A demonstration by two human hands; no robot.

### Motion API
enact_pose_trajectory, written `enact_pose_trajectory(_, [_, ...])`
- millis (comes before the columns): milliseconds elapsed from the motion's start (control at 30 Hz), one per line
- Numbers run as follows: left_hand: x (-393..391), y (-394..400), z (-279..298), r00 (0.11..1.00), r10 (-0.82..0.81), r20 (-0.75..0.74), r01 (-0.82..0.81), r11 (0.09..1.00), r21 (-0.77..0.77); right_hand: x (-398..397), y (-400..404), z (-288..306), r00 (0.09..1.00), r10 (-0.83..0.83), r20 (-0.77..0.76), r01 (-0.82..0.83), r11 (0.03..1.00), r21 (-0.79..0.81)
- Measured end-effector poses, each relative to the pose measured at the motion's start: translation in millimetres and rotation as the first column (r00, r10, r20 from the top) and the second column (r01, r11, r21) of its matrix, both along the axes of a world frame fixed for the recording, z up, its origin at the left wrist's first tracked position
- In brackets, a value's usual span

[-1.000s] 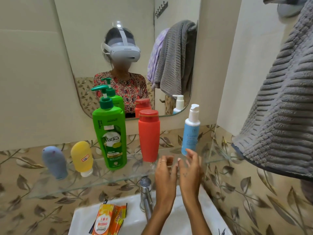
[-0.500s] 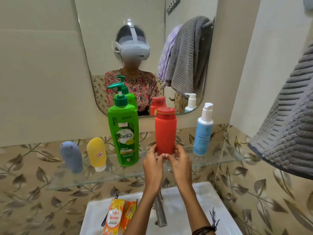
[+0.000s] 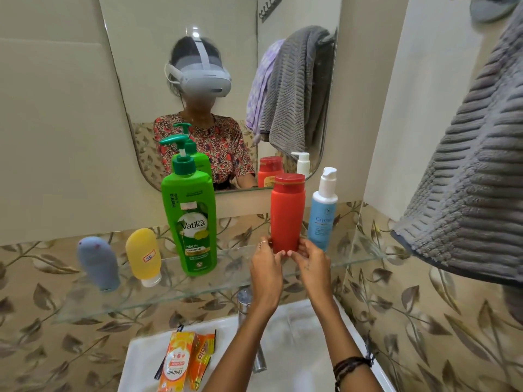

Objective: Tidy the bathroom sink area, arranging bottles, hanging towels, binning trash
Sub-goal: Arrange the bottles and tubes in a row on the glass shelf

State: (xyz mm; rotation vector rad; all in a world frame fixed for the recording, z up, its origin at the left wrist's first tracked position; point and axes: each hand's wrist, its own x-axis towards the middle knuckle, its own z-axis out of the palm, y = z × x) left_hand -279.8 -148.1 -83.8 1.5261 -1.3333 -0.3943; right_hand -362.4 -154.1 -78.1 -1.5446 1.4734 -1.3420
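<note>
A red bottle stands upright on the glass shelf. My left hand and my right hand both grip its base with the fingertips. To its right stands a blue pump bottle, to its left a tall green shampoo pump bottle. Further left, a yellow tube and a grey-blue tube stand cap down. A grey towel hangs at the right. Orange sachets lie on the left rim of the white sink.
A chrome tap rises below the shelf, between my forearms. The mirror above reflects a person with a headset and the hung towels. Leaf-patterned tiles cover the wall behind and at the right.
My hands rose from below the shelf to the red bottle and closed on its base. The view has shifted so the shelf sits further right.
</note>
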Motion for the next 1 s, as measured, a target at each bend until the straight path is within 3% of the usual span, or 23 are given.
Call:
enact_pose_trajectory(133, [-1.2, 14.8, 1.1, 1.0, 0.007, 0.012, -0.007, 1.0, -0.012, 10.7, 15.3, 2.3, 0.986, -0.121, 0.111, 0.119, 0.992, 0.031])
enact_pose_trajectory(233, [5.6, 37.9, -6.7, 0.994, 0.064, -0.09, -0.073, 0.992, -0.102, 27.8, 34.1, 3.8, 0.974, -0.182, 0.133, 0.193, 0.978, -0.077])
enact_pose_trajectory(367, [28.7, 61.0, -13.2, 0.949, 0.239, -0.206, -0.278, 0.942, -0.189, 63.5, 46.0, 4.0, 0.995, 0.002, 0.098, 0.012, 0.99, -0.14])
enact_pose_trajectory(500, [62.6, 66.6, -5.8, 0.883, 0.34, -0.324, -0.404, 0.902, -0.155, 95.9, 41.3, 4.2, 0.985, 0.171, 0.036, -0.167, 0.982, -0.088])
enact_pose_trajectory(733, [103.5, 60.9, -3.2, 0.904, 0.345, -0.252, -0.367, 0.929, -0.042, 126.0, 30.4, 8.5, 0.927, 0.372, 0.048, -0.371, 0.928, -0.025])
enact_pose_trajectory(1000, [82.8, 50.1, -0.5, 0.935, 0.239, -0.263, -0.257, 0.966, -0.035, 92.7, 21.7, -2.2, 0.968, 0.234, 0.089, -0.233, 0.972, -0.024])
